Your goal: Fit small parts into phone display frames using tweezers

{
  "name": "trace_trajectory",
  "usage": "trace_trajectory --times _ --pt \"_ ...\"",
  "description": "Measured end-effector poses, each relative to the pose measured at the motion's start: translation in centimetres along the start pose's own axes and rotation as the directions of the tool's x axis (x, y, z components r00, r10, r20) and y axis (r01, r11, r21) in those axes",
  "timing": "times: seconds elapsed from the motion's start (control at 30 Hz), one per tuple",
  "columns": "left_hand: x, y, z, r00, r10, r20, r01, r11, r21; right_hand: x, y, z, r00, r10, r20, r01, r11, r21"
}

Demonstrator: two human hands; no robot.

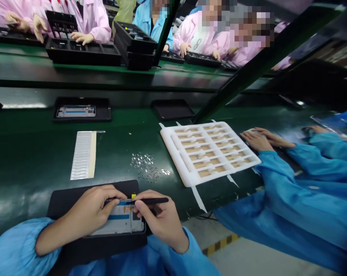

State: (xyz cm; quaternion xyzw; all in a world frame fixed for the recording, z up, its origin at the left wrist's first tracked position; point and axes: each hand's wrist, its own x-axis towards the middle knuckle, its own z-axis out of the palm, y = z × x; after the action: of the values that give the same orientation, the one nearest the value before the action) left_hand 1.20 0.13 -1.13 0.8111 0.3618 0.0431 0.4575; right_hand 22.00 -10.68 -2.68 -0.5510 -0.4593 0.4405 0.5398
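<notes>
A phone frame [116,226] with blue strips and an orange flex piece lies on a black pad [66,197] in front of me. My left hand [97,207] is closed on the frame's upper edge, thumb and fingers together, and covers its left part. Black tweezers [154,200] are pinched in my right hand [163,218], their tips pointing left over the frame's top edge. Whether the tips grip anything is too small to tell. A small yellow tab [133,196] stands out between the hands.
Beyond the pad, small metal pieces [146,166] lie scattered beside a sheet of strips [83,155]. A white foam tray [187,178] is taped down to the right. Farther back are another phone frame [75,111] and a black tray [172,110]. A co-worker's hands [256,140] work at right.
</notes>
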Motion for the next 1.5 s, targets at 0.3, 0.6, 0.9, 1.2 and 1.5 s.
trace_trajectory --times 0.3,0.6,0.9,1.2,1.5 --pt "0.0 0.6 -0.1 0.998 -0.06 0.009 0.06 0.998 0.004 0.0 0.1 0.1 0.998 0.057 -0.006 -0.057 0.998 -0.008" --pt "-0.1 1.1 0.3 0.993 -0.116 -0.032 0.117 0.993 0.033 -0.2 0.1 0.2 0.998 0.055 -0.028 -0.054 0.998 0.018" --pt "0.5 1.4 0.8 0.982 -0.151 -0.114 0.156 0.987 0.035 -0.4 0.2 0.4 0.998 0.03 -0.06 -0.031 0.999 -0.008" --pt "0.4 1.3 0.9 0.983 -0.146 -0.111 0.153 0.986 0.064 -0.6 0.2 0.4 0.993 -0.082 -0.089 0.072 0.991 -0.114" --pt "0.2 1.3 1.1 0.986 -0.135 -0.097 0.144 0.985 0.093 -0.4 0.0 0.1 0.972 -0.23 -0.037 0.218 0.954 -0.208"
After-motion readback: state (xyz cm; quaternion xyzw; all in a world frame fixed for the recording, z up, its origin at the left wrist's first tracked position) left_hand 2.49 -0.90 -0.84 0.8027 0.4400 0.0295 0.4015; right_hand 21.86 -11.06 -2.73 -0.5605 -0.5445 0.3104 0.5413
